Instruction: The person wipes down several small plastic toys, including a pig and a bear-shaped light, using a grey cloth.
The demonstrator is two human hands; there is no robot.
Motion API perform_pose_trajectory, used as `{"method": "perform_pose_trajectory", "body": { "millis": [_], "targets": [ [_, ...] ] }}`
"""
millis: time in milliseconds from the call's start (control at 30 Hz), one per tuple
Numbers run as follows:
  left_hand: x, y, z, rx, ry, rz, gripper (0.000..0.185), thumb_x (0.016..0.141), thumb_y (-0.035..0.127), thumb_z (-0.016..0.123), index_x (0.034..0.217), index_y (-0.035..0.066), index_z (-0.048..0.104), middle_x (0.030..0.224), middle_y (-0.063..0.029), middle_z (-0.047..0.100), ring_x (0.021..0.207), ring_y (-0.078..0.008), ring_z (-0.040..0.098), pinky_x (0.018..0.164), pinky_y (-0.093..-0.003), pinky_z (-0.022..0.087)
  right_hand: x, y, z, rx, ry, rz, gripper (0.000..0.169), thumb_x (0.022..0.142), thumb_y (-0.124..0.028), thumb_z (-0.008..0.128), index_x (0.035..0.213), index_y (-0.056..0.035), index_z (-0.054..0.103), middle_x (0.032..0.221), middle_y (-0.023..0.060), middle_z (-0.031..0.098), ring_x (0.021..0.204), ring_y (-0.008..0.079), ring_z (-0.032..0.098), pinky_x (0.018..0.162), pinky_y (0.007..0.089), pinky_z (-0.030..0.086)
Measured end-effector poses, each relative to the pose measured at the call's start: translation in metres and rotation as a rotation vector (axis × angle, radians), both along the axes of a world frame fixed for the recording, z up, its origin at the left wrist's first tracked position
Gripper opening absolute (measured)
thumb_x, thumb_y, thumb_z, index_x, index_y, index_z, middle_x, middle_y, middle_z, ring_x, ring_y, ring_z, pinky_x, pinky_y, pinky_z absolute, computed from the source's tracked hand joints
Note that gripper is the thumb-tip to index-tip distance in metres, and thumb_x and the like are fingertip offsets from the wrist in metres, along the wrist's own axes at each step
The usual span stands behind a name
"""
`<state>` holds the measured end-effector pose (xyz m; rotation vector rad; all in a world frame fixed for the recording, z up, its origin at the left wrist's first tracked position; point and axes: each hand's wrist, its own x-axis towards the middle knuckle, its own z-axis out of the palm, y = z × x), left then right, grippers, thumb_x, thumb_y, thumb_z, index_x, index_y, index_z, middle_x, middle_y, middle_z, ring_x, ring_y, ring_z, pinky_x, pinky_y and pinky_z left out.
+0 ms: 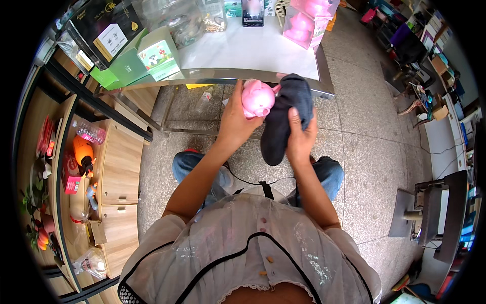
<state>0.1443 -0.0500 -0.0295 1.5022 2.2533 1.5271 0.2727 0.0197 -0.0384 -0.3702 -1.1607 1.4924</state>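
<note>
My left hand (237, 117) is closed around a pink pig figurine (258, 98), whose snout points down and to the right. Its surface is glossy. My right hand (302, 133) grips a dark cloth item (283, 117), perhaps a pair of socks, with the thumb lying across it. One part of the cloth is black and hangs down in a rounded end; the other is dark blue-grey. The figurine and the cloth are side by side, close together, above my knees and just before the table's near edge. The fingers behind both things are partly hidden.
Ahead is a white table (246, 49) with a metal rim. On it stand a phone (253, 13), clear boxes with pink figures (303, 30), green-and-white cartons (158, 57), a black box (102, 34) and plastic bags. Wooden shelves (119, 163) are at the left, a dark chair (436, 216) at the right.
</note>
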Motion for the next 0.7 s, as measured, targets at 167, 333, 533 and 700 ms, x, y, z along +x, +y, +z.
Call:
{"method": "perform_pose_trajectory", "body": {
  "millis": [167,333,533,700],
  "targets": [
    [0.022,-0.006,-0.015,0.020,0.099,0.005,0.095,0.070,0.011,0.069,0.140,-0.004,0.007,0.122,-0.0308,0.041,0.110,-0.0440,0.043,0.094,-0.0444,0.036,-0.015,-0.017,-0.011,0.481,-0.311,-0.091,0.061,0.080,-0.015,0.067,0.131,-0.0010,0.038,0.140,0.0242,0.026,0.128,0.0342,0.033,0.102,0.0372,0.032],
    [0.022,-0.027,0.007,0.013,0.044,-0.199,0.100,0.069,0.015,0.072,0.142,-0.001,0.005,0.122,-0.0271,0.044,0.114,-0.0401,0.044,0.095,-0.0431,0.037,-0.012,-0.007,-0.011,0.294,-0.195,-0.028,0.054,0.079,-0.008,0.068,0.127,-0.0007,0.043,0.129,0.0158,0.044,0.117,0.0228,0.045,0.097,0.0324,0.037],
    [0.014,-0.027,-0.001,0.227,-0.440,-0.241,0.094,0.076,0.009,0.071,0.143,0.008,0.006,0.110,-0.0162,0.052,0.102,-0.0163,0.053,0.076,-0.0300,0.050,-0.009,0.004,0.005,-0.085,0.050,0.161,0.044,0.077,0.001,0.069,0.117,-0.0035,0.052,0.104,0.0027,0.059,0.093,0.0108,0.055,0.084,0.0254,0.044],
    [0.028,-0.014,-0.025,0.436,-0.826,-0.286,0.092,0.078,0.007,0.069,0.144,0.009,0.004,0.110,-0.0150,0.052,0.101,-0.0171,0.053,0.080,-0.0307,0.049,-0.007,-0.001,-0.003,-0.126,0.099,0.155,0.041,0.079,0.000,0.066,0.117,-0.0040,0.051,0.106,0.0037,0.058,0.094,0.0123,0.055,0.084,0.0270,0.045]
  ]
}}
